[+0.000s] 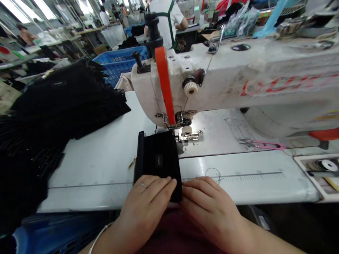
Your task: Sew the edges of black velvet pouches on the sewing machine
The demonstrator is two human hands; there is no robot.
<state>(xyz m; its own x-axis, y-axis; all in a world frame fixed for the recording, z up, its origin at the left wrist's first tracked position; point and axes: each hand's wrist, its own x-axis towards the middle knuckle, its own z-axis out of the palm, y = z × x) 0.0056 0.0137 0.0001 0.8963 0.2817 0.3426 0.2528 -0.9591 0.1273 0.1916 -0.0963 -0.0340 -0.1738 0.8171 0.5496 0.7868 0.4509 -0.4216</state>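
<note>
White strips of light [45,8] burn out beyond the far left corner of the surface [100,165], and glare whitens its middle. Below the near edge it is dim. The background looks soft, the outer parts stretched

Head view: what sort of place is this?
Likely a sewing factory or workshop: a white metal sewing machine, a large heap of black fabric pieces, and several people in the background.

Pouch [153,150] on the table [97,165], before the sewing machine [227,77]
A cloth pile [60,102] lies to its left, scissors [268,145] to its right; a basket [119,67] stands behind the table.
</note>
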